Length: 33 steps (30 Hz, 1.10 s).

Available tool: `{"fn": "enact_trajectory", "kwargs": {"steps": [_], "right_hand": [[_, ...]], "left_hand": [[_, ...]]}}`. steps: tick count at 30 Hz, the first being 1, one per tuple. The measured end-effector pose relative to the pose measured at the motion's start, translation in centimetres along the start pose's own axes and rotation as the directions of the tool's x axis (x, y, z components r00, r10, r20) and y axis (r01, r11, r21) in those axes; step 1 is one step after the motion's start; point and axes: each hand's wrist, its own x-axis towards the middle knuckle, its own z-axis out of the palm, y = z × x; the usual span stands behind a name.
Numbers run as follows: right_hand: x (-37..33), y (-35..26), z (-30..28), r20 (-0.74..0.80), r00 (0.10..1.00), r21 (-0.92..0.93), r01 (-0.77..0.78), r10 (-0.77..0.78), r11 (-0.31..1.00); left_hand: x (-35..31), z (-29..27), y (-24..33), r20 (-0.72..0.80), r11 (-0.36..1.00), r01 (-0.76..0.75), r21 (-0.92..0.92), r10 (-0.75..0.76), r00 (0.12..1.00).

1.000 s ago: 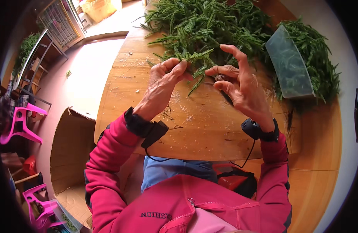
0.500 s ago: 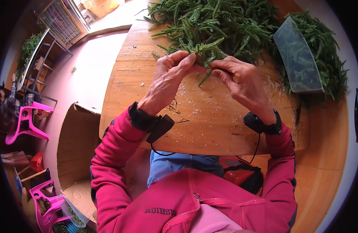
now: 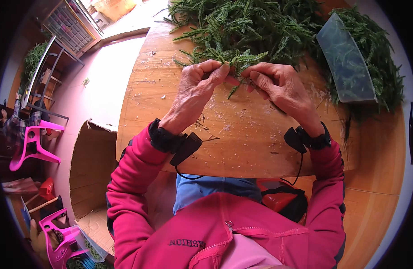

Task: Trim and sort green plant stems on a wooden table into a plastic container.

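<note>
Reading the clock from your chest, with twelve straight ahead, the open brown cardboard box (image 3: 92, 170) stands toward ten o'clock, beside the table. Leave it there, clear of your left elbow.

Your left hand (image 3: 195, 87), between eleven and twelve, has thumb and forefinger pinched together on the green, feathery, needle-leaved sprig (image 3: 242, 58). That sprig is at twelve o'clock, bridging your two hands just above the tan wooden table (image 3: 242, 154). Let this pinch be the steady one: firm at the stem, light on the needles, so the leaves don't bend or strip.

Your right hand (image 3: 282, 85), toward one o'clock, has thumb and fingers closed at the sprig's stem. Its fingertips nearly meet the left ones, and the exact contact is hidden. Make the small movements here, working close to the left pinch, since a short span of stem should flex less. Check that no loose needles get trapped under your thumb.

Just beyond, at twelve, the big green pile of similar sprigs (image 3: 256, 27) crowds your fingers; draw your work slightly toward six o'clock so neighbouring tips don't snag. The clear, frosted plastic bin (image 3: 347, 58), near one o'clock, sits well apart from your right hand, leaving that wrist room to turn.
</note>
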Motion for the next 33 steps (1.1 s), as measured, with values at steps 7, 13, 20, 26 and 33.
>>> {"fn": "enact_trajectory", "kwargs": {"steps": [7,13,20,26,33], "right_hand": [[0.7,1.3,0.1,0.022,1.000,0.293,-0.012,0.006,0.956],[0.8,1.4,-0.3,0.086,0.996,0.511,-0.037,-0.008,0.859],[0.5,1.0,0.6,0.033,0.999,0.478,-0.046,0.035,0.877],[0.9,1.8,1.0,-0.090,0.994,0.540,-0.009,0.069,0.841],[0.7,1.1,2.8,-0.250,0.968,0.474,0.122,0.000,0.872]], "left_hand": [[0.2,0.2,-0.2,0.085,0.928,0.040,-0.370,-0.009,0.996],[0.1,0.9,0.2,0.056,0.871,0.042,-0.489,-0.017,0.998],[0.4,0.7,-0.9,0.074,0.984,-0.034,-0.176,0.048,0.996],[0.6,1.1,-1.5,0.034,0.985,-0.108,-0.137,0.114,0.993],[0.6,1.6,-1.1,0.004,0.965,-0.051,-0.256,0.053,0.999]]}}
